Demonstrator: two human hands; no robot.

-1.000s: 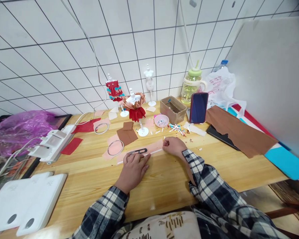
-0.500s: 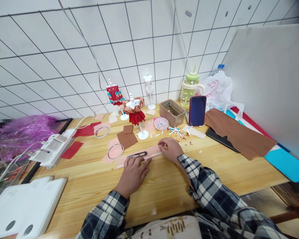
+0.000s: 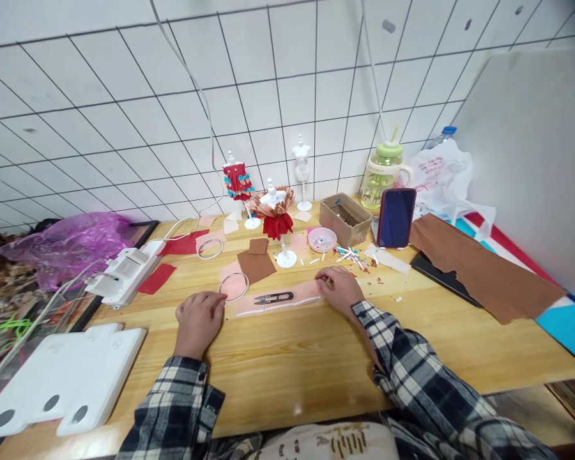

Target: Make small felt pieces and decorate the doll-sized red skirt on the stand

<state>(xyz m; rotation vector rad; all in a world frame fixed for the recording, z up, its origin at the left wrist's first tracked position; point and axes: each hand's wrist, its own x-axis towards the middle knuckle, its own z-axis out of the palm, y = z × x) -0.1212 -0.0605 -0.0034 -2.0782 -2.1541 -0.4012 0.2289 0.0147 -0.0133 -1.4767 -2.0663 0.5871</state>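
A pink strip (image 3: pixel 311 291), seemingly paper, lies flat across the wooden table with a narrow white band along its near edge. Black thread snips (image 3: pixel 274 298) rest on top of it. At the strip's right end, my right hand (image 3: pixel 340 289) is closed, its fingertips pinching the edge. My left hand (image 3: pixel 200 321) is off the strip's left end, fingers drawn together; their tips are beside a silver ring (image 3: pixel 246 281) lying on a pink piece. Whatever those tips may hold is too small to make out. Brown squares (image 3: pixel 256 266) lie just beyond the ring.
Small dress forms stand behind, one with a red and peach ruffled outfit (image 3: pixel 278 225). A pink bowl (image 3: pixel 322 239), cardboard box (image 3: pixel 347 220), propped phone (image 3: pixel 396 217) and jug (image 3: pixel 383 176) stand to the right. A power strip (image 3: pixel 129 275) and white panel (image 3: pixel 71 377) lie left.
My left hand has moved left, from the strip's near edge beside the snips to beyond its left end. My right hand stays at the right end. The view has shifted slightly left.
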